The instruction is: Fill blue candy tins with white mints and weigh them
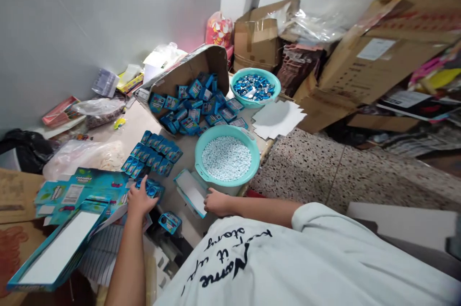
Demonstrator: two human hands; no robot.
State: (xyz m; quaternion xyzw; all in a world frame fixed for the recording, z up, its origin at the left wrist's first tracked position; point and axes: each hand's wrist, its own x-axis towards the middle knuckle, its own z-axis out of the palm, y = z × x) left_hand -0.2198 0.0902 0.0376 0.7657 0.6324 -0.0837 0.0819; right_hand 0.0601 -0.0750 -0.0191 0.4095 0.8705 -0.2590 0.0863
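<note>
My left hand (141,199) reaches onto a few small blue packs (153,189), touching them with its fingers apart. Just beyond it, more blue packs stand in neat rows (153,153). One blue pack (170,222) lies alone closer to me. My right hand (218,201) is closed on the near edge of a long, shallow display box (191,192), blue-edged with a white inside. Behind that box is a turquoise basin (198,152) full of small pale pellets. Loose blue packs (194,104) spill from a cardboard carton (218,58) lying on its side.
Flat blue printed cartons (82,190) and a long blue tray (54,253) are piled at left. Another turquoise basin (276,86) holds shiny blue pieces. White card sheets (277,118) lie at the table's right edge. Large cardboard boxes (360,66) crowd the speckled floor (302,166).
</note>
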